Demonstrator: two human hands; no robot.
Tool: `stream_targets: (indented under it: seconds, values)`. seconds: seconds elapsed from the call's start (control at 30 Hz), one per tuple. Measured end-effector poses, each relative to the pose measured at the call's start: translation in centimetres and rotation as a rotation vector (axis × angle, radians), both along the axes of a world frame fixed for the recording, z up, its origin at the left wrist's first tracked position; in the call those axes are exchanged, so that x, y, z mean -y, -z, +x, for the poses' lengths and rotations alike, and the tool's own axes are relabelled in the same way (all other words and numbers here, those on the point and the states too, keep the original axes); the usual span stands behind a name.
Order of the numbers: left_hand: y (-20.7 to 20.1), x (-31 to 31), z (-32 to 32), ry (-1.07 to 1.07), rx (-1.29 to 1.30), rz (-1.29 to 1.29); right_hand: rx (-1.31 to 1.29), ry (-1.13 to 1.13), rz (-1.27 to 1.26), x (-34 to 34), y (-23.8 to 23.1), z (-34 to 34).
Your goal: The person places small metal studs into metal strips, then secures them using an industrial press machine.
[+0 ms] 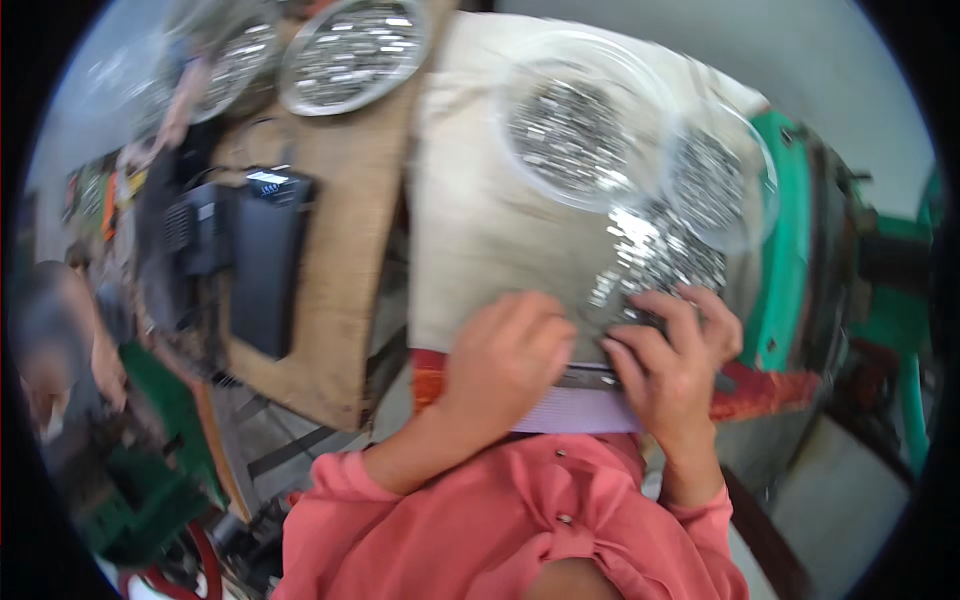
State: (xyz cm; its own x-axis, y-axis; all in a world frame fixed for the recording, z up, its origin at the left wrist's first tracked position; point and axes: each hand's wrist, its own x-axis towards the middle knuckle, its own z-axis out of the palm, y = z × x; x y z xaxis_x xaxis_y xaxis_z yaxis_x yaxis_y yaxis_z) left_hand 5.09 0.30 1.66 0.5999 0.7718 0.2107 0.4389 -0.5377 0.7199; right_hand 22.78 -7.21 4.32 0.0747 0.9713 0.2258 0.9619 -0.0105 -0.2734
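A loose pile of small shiny metal pieces (650,250) lies on the pale table cover. At its near edge is my right hand (675,350), fingers bent and spread apart, the fingertips at the closest pieces. To the left, my left hand (510,350) rests low over the cover with its fingers curled together; whatever is inside them is hidden. Behind the pile stands a round clear tub (510,165) partly filled with similar pieces. A smaller clear tub (770,205) to its right also holds metal pieces. The picture is blurred, so single pieces are hard to make out.
Green machine metalwork (785,240) borders the table on the right. On the wooden table (345,270) at left lie a black box-shaped device (268,265) and a white bowl (292,95) of metal pieces. Another person (105,365) is at the far left.
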Motion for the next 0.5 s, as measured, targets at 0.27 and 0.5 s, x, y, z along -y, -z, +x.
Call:
stream_targets:
  seconds: [0.27,0.5]
  values:
    - [-0.8,0.9,-2.1,0.046,0.082,-0.179,-0.057,-0.012,0.032,-0.2,0.6,0.4]
    - [-1.0,2.2,-0.7,0.148,0.069,-0.096,-0.122,-0.059,-0.003,-0.4,0.4,0.7]
